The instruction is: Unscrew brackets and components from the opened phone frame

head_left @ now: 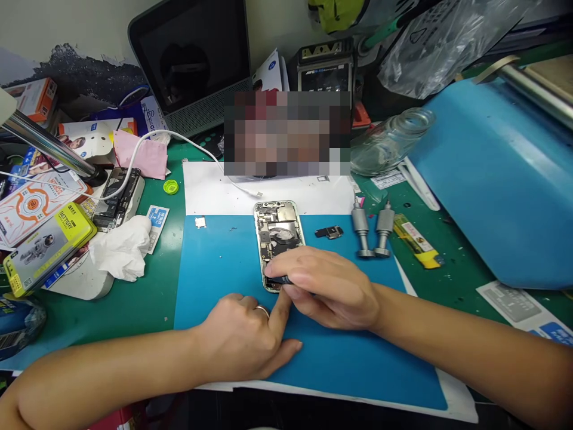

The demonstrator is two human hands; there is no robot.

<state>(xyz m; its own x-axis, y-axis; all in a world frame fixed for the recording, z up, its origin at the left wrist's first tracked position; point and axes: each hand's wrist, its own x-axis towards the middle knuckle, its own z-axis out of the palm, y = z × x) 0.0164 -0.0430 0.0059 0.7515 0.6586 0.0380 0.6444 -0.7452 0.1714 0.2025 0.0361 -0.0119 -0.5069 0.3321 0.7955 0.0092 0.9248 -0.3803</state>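
An opened smartphone lies on the blue mat, its circuit board and inner parts exposed. My right hand is closed over the phone's lower end, with a small black part pinched between thumb and fingers; its exact kind cannot be made out. From the near side, my left hand rests on the mat, its index finger stretched to the phone's bottom edge beside my right fingertips. The left thumb is apart and nothing shows in that hand. The phone's lower right corner is hidden by my fingers.
Right of the phone lie a black phone module, two metal screwdrivers and a yellow packet. A white cable crosses the back left. Tissue, a second opened phone and boxes crowd the left; a glass jar lies behind.
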